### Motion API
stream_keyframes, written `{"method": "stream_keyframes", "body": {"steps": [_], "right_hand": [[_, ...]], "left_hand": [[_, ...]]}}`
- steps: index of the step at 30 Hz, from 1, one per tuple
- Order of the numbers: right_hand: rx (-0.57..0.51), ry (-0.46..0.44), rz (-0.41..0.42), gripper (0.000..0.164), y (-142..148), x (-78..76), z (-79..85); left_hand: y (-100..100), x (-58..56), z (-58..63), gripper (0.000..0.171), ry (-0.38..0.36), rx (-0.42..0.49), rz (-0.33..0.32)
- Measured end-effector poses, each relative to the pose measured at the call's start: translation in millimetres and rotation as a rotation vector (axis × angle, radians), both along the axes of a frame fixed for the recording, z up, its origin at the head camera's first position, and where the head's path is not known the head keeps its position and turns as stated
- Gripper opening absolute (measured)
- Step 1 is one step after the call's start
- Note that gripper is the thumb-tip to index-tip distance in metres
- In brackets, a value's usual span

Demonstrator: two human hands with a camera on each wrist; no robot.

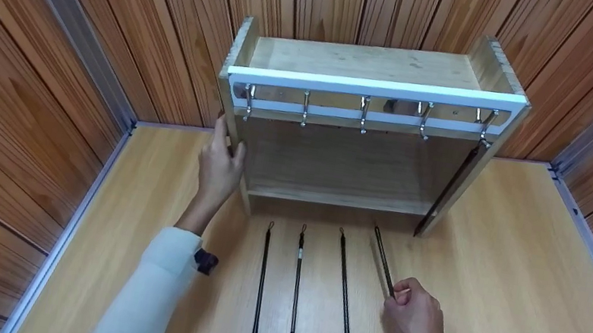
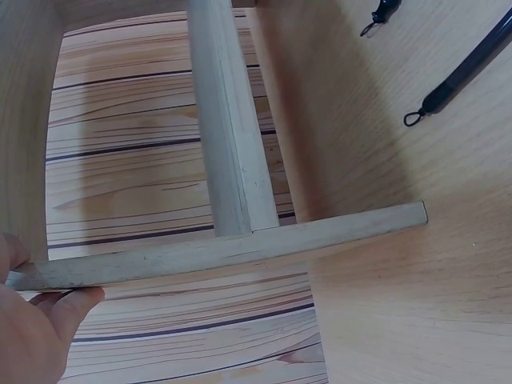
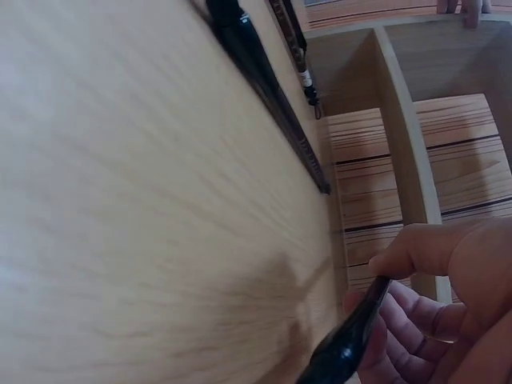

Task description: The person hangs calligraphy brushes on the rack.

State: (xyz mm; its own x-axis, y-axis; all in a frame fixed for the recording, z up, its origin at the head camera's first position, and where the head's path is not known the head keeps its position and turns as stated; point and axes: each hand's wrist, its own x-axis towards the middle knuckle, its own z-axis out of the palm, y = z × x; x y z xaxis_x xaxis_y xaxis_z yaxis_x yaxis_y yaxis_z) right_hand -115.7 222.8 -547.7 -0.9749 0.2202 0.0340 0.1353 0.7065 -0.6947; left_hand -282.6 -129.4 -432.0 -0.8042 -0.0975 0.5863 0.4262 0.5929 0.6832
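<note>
A small wooden rack stands at the back, with a row of metal hooks along its white front rail. My left hand grips its left side panel, thumb on one face and fingers on the other. From the rightmost hook hangs a dark calligraphy brush. My right hand pinches another black brush by its handle, the loop end pointing towards the rack. In the right wrist view, its thick dark lower part sticks out below my fingers.
Three more brushes, a left one, a middle one and a right one, lie on the table before the rack, loops facing it. Wood-slat walls enclose the table at the back and sides.
</note>
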Motion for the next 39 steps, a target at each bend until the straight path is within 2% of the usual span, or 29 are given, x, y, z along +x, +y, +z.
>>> {"method": "stream_keyframes", "body": {"steps": [13,19,23,26,33,39], "right_hand": [[-0.016,0.091,-0.005,0.013,5,1.1,10.6],[-0.04,0.097,-0.008,0.015,3,1.5,21.1],[-0.035,0.153,-0.008,0.016,2,-0.3,28.3],[-0.03,0.192,-0.005,0.016,1,-1.3,31.1],[-0.077,0.204,0.013,0.017,-7,-2.9,37.1],[-0.108,0.267,0.002,0.019,-4,-1.3,41.8]], "left_hand": [[3,-2.3,0.8,0.051,-0.016,0.025,-0.02],[2,-3.7,-0.4,0.049,0.0,0.025,-0.021],[2,-5.2,1.6,0.049,0.012,0.027,-0.033],[1,-3.8,2.4,0.05,-0.001,0.024,-0.036],[-5,4.0,2.7,0.049,-0.026,0.028,0.009],[-1,2.6,0.8,0.049,-0.026,0.008,-0.01]]}}
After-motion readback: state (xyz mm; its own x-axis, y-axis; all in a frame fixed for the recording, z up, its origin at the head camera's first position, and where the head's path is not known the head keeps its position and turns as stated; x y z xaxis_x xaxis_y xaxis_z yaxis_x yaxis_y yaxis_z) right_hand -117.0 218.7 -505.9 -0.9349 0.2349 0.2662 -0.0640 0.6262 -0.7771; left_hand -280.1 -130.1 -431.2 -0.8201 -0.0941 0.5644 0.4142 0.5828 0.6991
